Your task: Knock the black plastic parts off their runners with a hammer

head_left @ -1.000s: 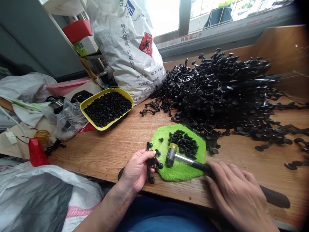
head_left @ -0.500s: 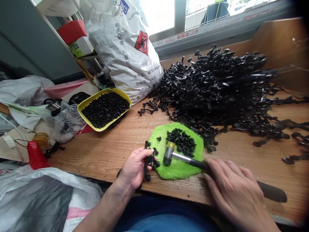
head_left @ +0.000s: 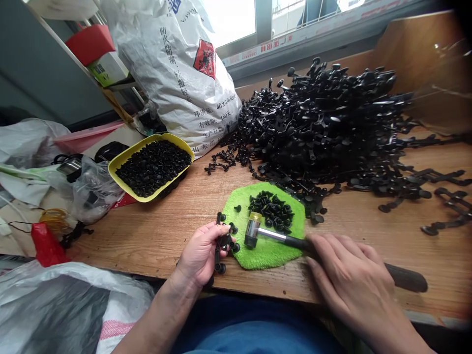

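My left hand pinches a black plastic sprue piece with several round knobs, just over the left edge of a green cloth. Under my right hand lies a small mallet, its dark handle wrapped by the fingers and thumb. The mallet's metal head has a yellow face and a black face and rests on the cloth. Behind it on the cloth is a small heap of loose black plastic plugs; one plug sits apart to the left.
A big tangled pile of black plastic sprues covers the back right of the wooden table. At the left, a yellow tub is full of small black parts. A large white sack stands behind it. Plastic bags lie at far left.
The camera view has turned slightly, so everything sits a little further left and up. Both hands keep their holds, with no clear movement against the table.
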Demonstrator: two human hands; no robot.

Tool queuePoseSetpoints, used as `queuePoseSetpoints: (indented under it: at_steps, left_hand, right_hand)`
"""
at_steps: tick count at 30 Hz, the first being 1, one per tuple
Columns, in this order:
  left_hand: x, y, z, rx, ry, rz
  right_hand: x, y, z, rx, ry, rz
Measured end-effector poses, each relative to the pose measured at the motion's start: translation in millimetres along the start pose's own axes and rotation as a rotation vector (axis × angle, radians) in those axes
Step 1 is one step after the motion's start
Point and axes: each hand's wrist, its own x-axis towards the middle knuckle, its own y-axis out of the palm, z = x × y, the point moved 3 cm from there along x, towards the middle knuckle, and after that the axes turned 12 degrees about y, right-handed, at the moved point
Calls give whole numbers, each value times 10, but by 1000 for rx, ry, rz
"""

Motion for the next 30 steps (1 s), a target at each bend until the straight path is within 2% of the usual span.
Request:
queuePoseSetpoints:
  at_steps: [5, 11, 15, 19, 26, 30]
  left_hand:
    - [9, 11, -10, 37, -7, 0]
    - [33, 18, -36, 90, 2, 66]
    - [26, 20, -73, 124, 13, 119]
    - [5, 30, -108, 142, 8, 164]
    - [19, 19, -117, 163, 15, 179]
    - [28, 14, -113, 180, 22, 169]
  right_hand:
    - [-8, -6, -1, -10, 10, 5]
    - [62, 9, -10, -28, 38, 67]
    - [116, -51, -4, 82, 51, 165]
    - [127, -146, 18, 234, 60, 176]
    - [202, -227, 96, 386, 51, 255]
    - [277, -265, 190, 380, 14, 302]
